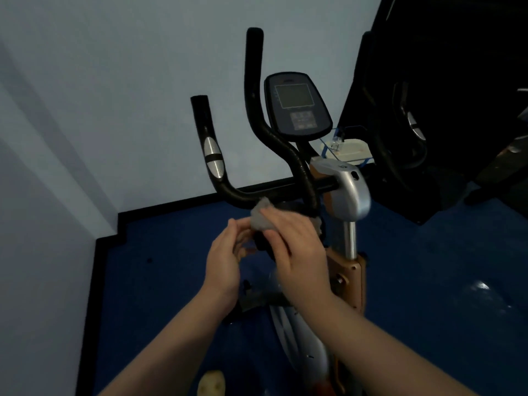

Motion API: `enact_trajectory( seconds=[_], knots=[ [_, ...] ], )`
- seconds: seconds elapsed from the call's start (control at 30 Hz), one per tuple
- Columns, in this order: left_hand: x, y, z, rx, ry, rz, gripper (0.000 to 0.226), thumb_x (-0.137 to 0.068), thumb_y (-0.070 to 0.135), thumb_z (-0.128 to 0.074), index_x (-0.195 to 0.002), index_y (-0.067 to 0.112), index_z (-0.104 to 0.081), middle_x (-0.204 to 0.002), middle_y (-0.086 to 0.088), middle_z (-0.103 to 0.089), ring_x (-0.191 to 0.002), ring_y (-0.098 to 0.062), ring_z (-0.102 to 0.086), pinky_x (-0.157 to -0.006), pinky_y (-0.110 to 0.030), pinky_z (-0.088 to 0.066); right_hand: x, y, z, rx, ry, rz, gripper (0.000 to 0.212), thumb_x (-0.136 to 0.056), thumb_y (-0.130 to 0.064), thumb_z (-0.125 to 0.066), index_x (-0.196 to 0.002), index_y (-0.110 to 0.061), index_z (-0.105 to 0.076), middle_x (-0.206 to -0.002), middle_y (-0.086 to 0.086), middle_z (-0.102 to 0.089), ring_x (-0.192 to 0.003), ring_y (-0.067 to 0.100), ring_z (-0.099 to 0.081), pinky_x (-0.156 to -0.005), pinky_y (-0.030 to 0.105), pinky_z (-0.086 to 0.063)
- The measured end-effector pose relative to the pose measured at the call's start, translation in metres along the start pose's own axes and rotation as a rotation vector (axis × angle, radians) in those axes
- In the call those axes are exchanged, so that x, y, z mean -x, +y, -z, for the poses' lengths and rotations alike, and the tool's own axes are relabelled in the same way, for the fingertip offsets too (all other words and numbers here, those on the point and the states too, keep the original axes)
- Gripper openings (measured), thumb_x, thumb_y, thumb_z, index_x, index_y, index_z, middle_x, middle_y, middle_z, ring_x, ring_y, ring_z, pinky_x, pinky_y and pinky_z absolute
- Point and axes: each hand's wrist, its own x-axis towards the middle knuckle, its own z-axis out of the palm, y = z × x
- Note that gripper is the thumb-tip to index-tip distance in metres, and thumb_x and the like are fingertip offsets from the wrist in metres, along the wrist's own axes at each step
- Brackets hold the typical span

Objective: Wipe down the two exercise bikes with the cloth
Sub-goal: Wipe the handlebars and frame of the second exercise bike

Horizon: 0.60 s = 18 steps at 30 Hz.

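A small grey cloth [261, 218] is held bunched between both hands, just below the crossbar of the black handlebars [254, 192] of the exercise bike [347, 195]. The right hand [297, 252] is laid over the cloth from the right, its fingers [274, 221] curled onto the wad and somewhat blurred. The left hand [223, 264] is raised beside it, its fingers bent towards the cloth from the left; contact with the fabric seems likely, but how firmly it is pinched cannot be told.

The cloth's upper edge is seen touching or just under the crossbar; which of the two cannot be told. A silver sensor pad [213, 157] is set into the left handlebar arm, and a dark console [297, 104] with a grey screen is mounted behind the handlebars. The silver post [350, 238] runs down into a copper-coloured frame.

Behind the console, by the wall, a clear container [327, 145] with blue-taped edges is seen; something pale lies in it, too dim to identify. A second dark machine [414, 124] stands to the right, on the blue floor [428, 267].
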Motion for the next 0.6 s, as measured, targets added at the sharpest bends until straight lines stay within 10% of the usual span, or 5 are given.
enact_trajectory(
  seconds=[0.27, 0.6],
  knots=[
    [0.009, 0.006, -0.007, -0.044, 0.035, 0.018, 0.044, -0.104, 0.030, -0.030, -0.106, 0.012, -0.069, -0.113, -0.012, -0.070, -0.108, -0.024, -0.062, -0.090, -0.041, -0.050, -0.014, -0.007, -0.009, -0.065, 0.094, -0.142, 0.024, -0.092, -0.021, -0.059, -0.114, -0.014, -0.068, -0.100, -0.004, -0.058, -0.096, 0.012, -0.049, -0.082, 0.018, -0.040],
    [0.009, 0.003, -0.020, -0.093, 0.040, -0.074, 0.040, -0.104, 0.024, -0.031, -0.094, 0.016, -0.069, -0.098, -0.001, -0.069, -0.087, -0.002, -0.063, -0.067, -0.013, -0.051, -0.021, 0.005, 0.009, 0.267, 0.001, -0.003, 0.028, -0.092, -0.023, -0.054, -0.113, -0.010, -0.068, -0.097, 0.005, -0.061, -0.090, 0.019, -0.052, -0.075, 0.034, -0.042]
  ],
)
